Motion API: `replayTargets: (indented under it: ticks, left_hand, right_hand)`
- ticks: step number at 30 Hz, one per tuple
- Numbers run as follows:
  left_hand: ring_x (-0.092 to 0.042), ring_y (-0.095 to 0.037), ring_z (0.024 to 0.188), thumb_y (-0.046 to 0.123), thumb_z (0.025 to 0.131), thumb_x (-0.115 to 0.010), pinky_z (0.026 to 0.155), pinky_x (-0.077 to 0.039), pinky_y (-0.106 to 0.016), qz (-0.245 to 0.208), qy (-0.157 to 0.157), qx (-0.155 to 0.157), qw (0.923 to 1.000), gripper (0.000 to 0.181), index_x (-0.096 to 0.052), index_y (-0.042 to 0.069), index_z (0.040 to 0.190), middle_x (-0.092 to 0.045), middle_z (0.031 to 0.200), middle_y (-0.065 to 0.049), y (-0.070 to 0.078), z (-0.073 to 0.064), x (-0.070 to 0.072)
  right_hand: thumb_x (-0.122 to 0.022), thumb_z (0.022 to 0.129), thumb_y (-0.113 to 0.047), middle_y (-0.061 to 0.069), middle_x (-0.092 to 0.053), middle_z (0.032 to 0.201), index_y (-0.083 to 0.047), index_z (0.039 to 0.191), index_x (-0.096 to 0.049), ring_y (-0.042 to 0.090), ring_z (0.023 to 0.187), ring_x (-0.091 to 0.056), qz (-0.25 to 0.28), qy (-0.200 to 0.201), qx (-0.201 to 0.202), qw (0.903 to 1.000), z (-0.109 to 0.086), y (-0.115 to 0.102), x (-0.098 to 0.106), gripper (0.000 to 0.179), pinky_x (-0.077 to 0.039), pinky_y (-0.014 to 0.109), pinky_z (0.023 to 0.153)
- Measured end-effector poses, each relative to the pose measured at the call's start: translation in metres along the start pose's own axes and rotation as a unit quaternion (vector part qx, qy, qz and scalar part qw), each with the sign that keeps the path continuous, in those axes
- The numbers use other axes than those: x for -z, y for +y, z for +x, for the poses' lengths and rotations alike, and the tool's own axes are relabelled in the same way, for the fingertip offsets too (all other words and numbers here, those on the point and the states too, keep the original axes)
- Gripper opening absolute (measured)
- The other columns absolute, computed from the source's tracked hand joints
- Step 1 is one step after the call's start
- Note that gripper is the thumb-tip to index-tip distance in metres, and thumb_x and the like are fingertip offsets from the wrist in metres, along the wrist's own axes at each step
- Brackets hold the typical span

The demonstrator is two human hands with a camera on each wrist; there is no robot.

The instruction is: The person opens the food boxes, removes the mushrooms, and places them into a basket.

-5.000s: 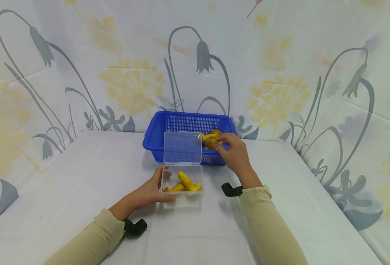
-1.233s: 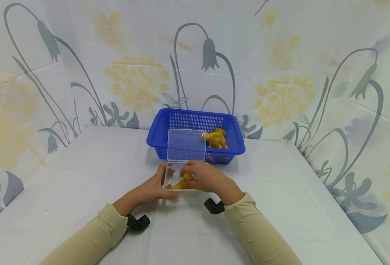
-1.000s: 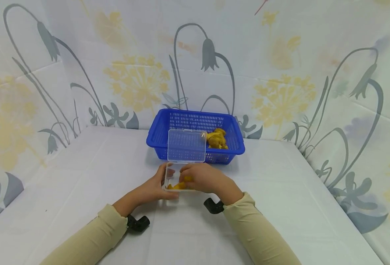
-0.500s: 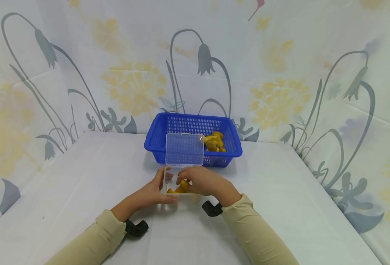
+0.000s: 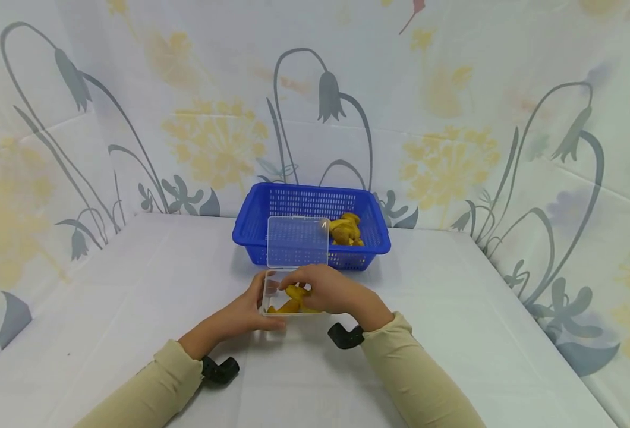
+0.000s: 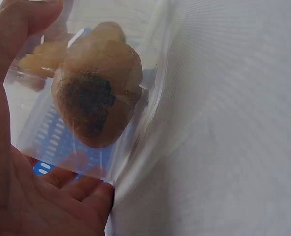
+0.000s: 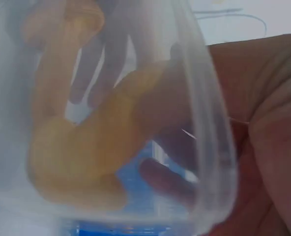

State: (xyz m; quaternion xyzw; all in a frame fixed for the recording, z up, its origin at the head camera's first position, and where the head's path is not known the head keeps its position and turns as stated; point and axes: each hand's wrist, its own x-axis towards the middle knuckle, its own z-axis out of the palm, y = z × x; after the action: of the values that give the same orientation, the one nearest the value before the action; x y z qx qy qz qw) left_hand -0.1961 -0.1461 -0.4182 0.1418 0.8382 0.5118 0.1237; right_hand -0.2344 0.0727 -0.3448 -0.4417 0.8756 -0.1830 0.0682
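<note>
A clear plastic box (image 5: 270,291) with its lid (image 5: 298,242) raised stands in front of the basket. My left hand (image 5: 248,306) grips its left side, thumb in front and fingers behind. Several yellow mushrooms (image 5: 288,306) lie in the box. My right hand (image 5: 328,289) reaches into it from the right, its fingertips pinching a yellow mushroom (image 5: 295,292) near the others. The left wrist view shows a mushroom (image 6: 121,64) with a dark patch through the plastic. In the right wrist view a bent mushroom (image 7: 76,162) shows blurred through the box wall, and fingers partly hide its upper end.
Behind the box is a blue perforated basket (image 5: 245,229), with more yellow mushrooms (image 5: 345,230) in its right part. A white cloth (image 5: 293,386) covers the table, and a flower-patterned sheet (image 5: 432,77) hangs close behind the basket.
Five seconds ago my right hand was at the mushrooms in the basket; now it is in the box. Within the last second its fingers shift slightly with the mushroom. My left hand keeps its grip.
</note>
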Motion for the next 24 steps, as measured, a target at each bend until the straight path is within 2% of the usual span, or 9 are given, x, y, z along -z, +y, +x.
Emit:
replayTargets:
  ticks: [4,9,15,20,24]
  left_hand:
    - [-0.024,-0.037,0.146,0.034,0.075,-0.083,0.116,-0.022,-0.060,-0.002,-0.002,-0.002,1.0000,0.108,-0.007,0.023,0.151,-0.029,0.155,-0.013,0.000,0.000,0.000]
    - [-0.027,-0.036,0.145,0.035,0.076,-0.082,0.116,-0.024,-0.060,0.006,0.002,-0.004,1.0000,0.106,-0.009,0.021,0.151,-0.032,0.154,-0.012,0.000,0.002,0.000]
    - [-0.035,-0.033,0.142,0.037,0.075,-0.083,0.115,-0.029,-0.057,0.030,0.026,-0.018,0.9991,0.106,-0.011,0.020,0.152,-0.037,0.152,-0.012,-0.001,0.003,-0.001]
    - [-0.038,-0.032,0.140,0.037,0.073,-0.084,0.114,-0.031,-0.056,0.034,0.038,-0.016,0.9986,0.107,-0.013,0.018,0.151,-0.040,0.151,-0.013,-0.002,0.003,-0.001]
    - [-0.038,-0.034,0.140,0.038,0.073,-0.084,0.114,-0.031,-0.057,0.034,0.039,-0.015,0.9985,0.108,-0.013,0.018,0.152,-0.040,0.151,-0.013,-0.002,0.003,-0.002]
  right_hand:
    - [-0.057,0.086,0.002,-0.005,-0.066,0.120,-0.023,0.121,-0.065,0.013,0.108,-0.058,0.019,0.029,0.009,0.9993,-0.003,-0.001,0.005,0.043,-0.050,0.032,0.099]
    - [-0.059,0.091,-0.003,-0.001,-0.065,0.122,-0.019,0.123,-0.064,0.016,0.108,-0.060,0.034,0.074,0.029,0.9962,-0.007,-0.003,0.012,0.036,-0.053,0.033,0.094]
    - [-0.060,0.091,-0.003,0.000,-0.065,0.120,-0.017,0.121,-0.065,0.015,0.104,-0.061,0.041,0.108,0.065,0.9912,-0.010,-0.001,0.014,0.033,-0.055,0.024,0.086]
    - [-0.062,0.090,-0.002,0.002,-0.064,0.116,-0.014,0.121,-0.063,0.015,0.098,-0.061,0.056,0.147,0.095,0.9830,-0.010,0.001,0.015,0.033,-0.055,0.020,0.080]
    - [-0.063,0.089,-0.001,0.003,-0.065,0.117,-0.011,0.123,-0.061,0.016,0.099,-0.063,0.062,0.174,0.111,0.9765,-0.011,0.002,0.017,0.036,-0.056,0.021,0.081]
